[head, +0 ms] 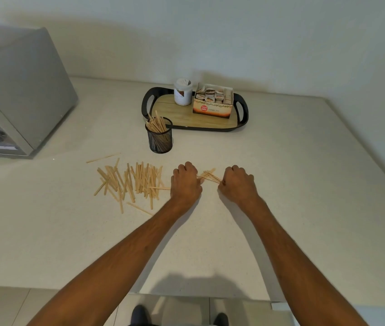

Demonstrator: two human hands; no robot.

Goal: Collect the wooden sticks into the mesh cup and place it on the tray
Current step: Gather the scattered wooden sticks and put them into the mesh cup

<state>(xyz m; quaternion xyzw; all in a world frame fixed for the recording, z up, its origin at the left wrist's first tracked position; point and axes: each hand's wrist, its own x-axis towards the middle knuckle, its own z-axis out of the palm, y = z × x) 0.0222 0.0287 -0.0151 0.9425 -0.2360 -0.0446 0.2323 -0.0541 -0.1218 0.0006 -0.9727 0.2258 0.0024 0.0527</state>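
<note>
Gripping a small bundle of sticks (209,177) w/ both hands atm, on the near side of the mesh cup (159,137) and a bit to its right. The left hand (185,184) is curled into a fist, knuckles up, fingers clamped on one end of the bundle. The right hand (237,184) is curled the same way round the other end. The bundle runs roughly sideways between them, low over the countertop (281,161). Can't tell if it's touching the top or just off it.

The cup is black, upright, and standing on the countertop, not on the tray (243,109). There's a batch of cup sticks (156,124) inside it, leaning left w/ tops poking above the rim.

The tray sits right behind the cup and off to its right. The cup's rim overlaps the tray's front-left corner from this angle, so idk if they touch. On the tray, behind the cup and to its right, there's a white-lidded jar (182,91) w/ an open tea box (212,102) just beside it.

The loose pile (135,182) lies on the near side of the cup, to its left. It's mostly lined up pointing away, w/ some sticks crossed. One lone stick (103,158) lies apart, further left of the cup. A silver appliance (17,90) sits well to the cup's left.
</note>
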